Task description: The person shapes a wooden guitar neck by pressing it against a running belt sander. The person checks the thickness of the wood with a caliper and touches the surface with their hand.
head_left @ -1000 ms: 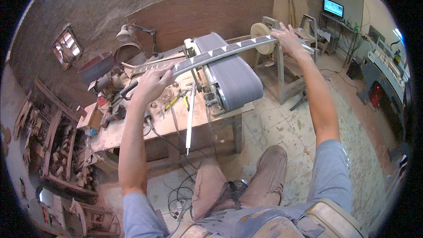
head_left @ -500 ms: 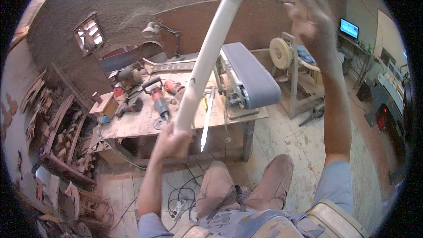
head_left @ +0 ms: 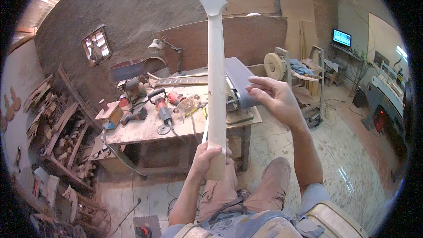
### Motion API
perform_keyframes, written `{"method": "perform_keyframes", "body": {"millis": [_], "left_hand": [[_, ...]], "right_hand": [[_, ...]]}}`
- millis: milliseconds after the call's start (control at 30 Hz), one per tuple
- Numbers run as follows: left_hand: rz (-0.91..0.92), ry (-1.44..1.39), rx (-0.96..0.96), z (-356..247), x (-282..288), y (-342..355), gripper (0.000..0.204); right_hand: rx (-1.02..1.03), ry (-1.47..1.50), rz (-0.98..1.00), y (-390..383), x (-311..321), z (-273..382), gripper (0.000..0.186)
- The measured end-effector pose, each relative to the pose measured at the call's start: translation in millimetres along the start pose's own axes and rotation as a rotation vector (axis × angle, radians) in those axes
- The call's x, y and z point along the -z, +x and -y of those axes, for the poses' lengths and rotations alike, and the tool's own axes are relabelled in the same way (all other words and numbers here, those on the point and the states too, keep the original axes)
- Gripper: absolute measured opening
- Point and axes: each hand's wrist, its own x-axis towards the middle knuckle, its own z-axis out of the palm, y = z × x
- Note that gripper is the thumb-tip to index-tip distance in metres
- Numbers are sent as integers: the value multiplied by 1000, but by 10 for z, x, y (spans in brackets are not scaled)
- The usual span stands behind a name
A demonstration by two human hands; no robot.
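A pale wooden guitar neck (head_left: pixel 216 66) stands upright before me, its pointed headstock at the top. My left hand (head_left: pixel 206 158) is wrapped round its lower end, the thumb across the face. My right hand (head_left: pixel 275 99) is apart from the neck, to its right, with its fingers loosely bent and nothing in them. Behind that hand, partly hidden by it and by the neck, is a belt sander (head_left: pixel 240 72) with a grey belt on the workbench.
The workbench (head_left: pixel 128 128) carries a red-and-black power tool (head_left: pixel 162 109), a cordless drill (head_left: pixel 134 115) and a slotted fretboard-like strip (head_left: pixel 183 80). A desk lamp (head_left: pixel 155 46) stands behind. Wood scraps fill a rack (head_left: pixel 66 141) at left. A round buffing wheel (head_left: pixel 275 66) stands right of the sander.
The guitar neck has swung from a slant to upright, and its headstock has come fully into view. My right hand has dropped from high up to beside the neck. My left hand has shifted right.
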Motion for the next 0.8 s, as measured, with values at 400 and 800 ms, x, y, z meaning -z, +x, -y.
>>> {"method": "perform_keyframes", "body": {"millis": [400, 800], "left_hand": [[190, 1, 88, 268, -614, 74, 55], [410, -9, 79, 69, -1091, 618, 55]], "right_hand": [[-151, 210, -44, -207, 85, -145, 46], [-167, 437, -240, -249, 567, -278, 36]]}}
